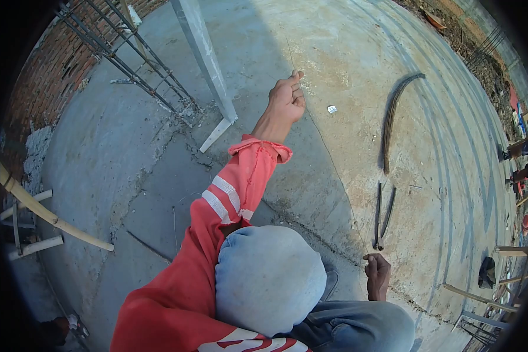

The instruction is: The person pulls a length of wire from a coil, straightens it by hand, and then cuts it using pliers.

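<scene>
My left hand (287, 98), at the end of a red sleeve, reaches forward over the concrete floor with its fingers closed in a pinch. Low by my denim-covered knee, my right hand (377, 274) is also pinched shut. A thin wire (337, 175) runs between the two hands, and its free end sticks out beyond the left. Just ahead of my right hand lie pincers (379, 240) with their two handles spread apart. Farther off, a curved bundle of dark wire (388, 126) rests on the floor.
A rebar column cage (132, 58) and a pale upright post (205, 58) stand at the upper left. A bamboo pole (53, 218) juts in from the left. A small white scrap (332, 109) lies ahead. Timber pieces (516, 250) and another person's legs (519, 158) are at the right edge.
</scene>
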